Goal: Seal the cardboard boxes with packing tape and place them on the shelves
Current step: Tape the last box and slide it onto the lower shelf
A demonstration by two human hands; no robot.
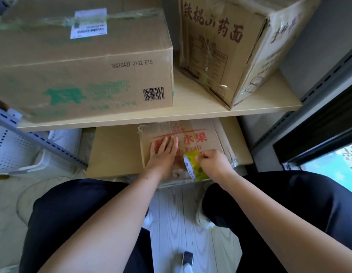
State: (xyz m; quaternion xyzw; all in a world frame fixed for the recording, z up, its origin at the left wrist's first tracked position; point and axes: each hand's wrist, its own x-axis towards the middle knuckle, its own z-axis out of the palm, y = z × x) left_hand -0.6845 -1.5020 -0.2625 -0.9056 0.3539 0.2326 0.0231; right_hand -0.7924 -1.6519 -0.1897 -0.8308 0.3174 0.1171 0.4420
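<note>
Currently my left hand (163, 154) lies flat on one fruit box (200, 142) (lower shelf (112, 152), front edge); right hand (214, 162) pinches one tape roll (195, 168).

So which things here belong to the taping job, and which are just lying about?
In the job:
fruit box
tape roll
left hand pressing the box
right hand holding the roll
big box, tall box, both shelved

Lying about:
white basket
cable
</note>
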